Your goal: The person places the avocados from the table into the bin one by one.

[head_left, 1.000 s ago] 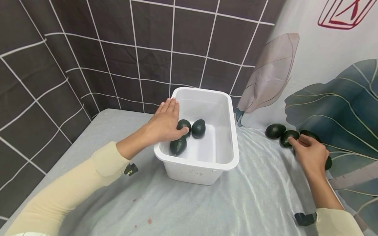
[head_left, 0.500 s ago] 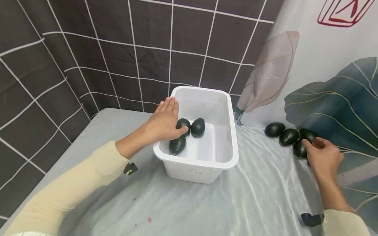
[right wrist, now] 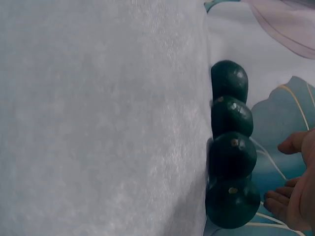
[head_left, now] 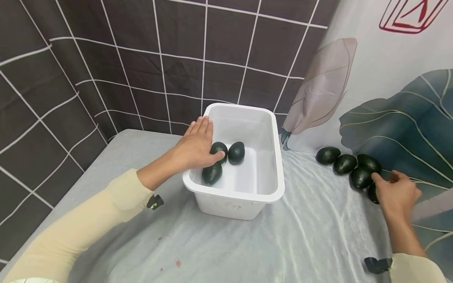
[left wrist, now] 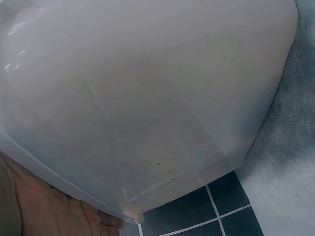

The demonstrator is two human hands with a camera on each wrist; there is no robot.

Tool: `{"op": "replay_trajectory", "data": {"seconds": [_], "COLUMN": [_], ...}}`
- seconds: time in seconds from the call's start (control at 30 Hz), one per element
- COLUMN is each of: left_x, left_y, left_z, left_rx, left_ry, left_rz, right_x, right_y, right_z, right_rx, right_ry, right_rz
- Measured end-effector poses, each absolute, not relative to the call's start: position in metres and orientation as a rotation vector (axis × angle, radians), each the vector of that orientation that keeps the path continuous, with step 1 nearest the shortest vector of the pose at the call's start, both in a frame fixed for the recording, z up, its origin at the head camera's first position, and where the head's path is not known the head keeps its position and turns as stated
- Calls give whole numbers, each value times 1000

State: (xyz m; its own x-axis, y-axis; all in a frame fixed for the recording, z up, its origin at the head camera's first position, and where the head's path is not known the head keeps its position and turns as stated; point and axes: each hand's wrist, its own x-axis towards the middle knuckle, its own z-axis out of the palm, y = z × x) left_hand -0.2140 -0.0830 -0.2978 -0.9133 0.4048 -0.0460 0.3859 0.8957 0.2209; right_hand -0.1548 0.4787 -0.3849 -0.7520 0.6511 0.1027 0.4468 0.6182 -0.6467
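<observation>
A white plastic tub (head_left: 240,198) stands on the cloth-covered table, with three dark green avocados (head_left: 236,153) inside toward its left wall. My left hand (head_left: 198,147) rests over the tub's left rim, fingers straight together and thumb reaching across one avocado. In the left wrist view this hand (left wrist: 54,211) lies flat along the tub's edge. At the right, several avocados (head_left: 361,177) sit in a cluster. My right hand (head_left: 398,194) hovers at the cluster's near end, partly hiding the nearest avocado (head_left: 373,193). In the right wrist view its thumb and fingers are spread apart, holding nothing.
A dark curtain (head_left: 184,78) with white grid lines hangs behind the tub and at the left. A white leaf-patterned cloth (head_left: 389,122) hangs behind the avocado cluster. The grey tablecloth (head_left: 311,232) lies between the tub and the right arm.
My right hand has moved right and toward me along the avocado cluster, uncovering more of the avocados. The left hand and the tub have stayed in place.
</observation>
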Motion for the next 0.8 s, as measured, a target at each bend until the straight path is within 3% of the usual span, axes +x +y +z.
{"op": "replay_trajectory", "data": {"seconds": [0.8], "left_x": [-213], "left_y": [-82], "left_z": [-295], "left_rx": [603], "left_ry": [2960], "left_rz": [329], "right_x": [-146], "right_y": [500], "right_z": [-401], "right_rx": [-923], "right_ry": [-2664], "right_rz": [763]}}
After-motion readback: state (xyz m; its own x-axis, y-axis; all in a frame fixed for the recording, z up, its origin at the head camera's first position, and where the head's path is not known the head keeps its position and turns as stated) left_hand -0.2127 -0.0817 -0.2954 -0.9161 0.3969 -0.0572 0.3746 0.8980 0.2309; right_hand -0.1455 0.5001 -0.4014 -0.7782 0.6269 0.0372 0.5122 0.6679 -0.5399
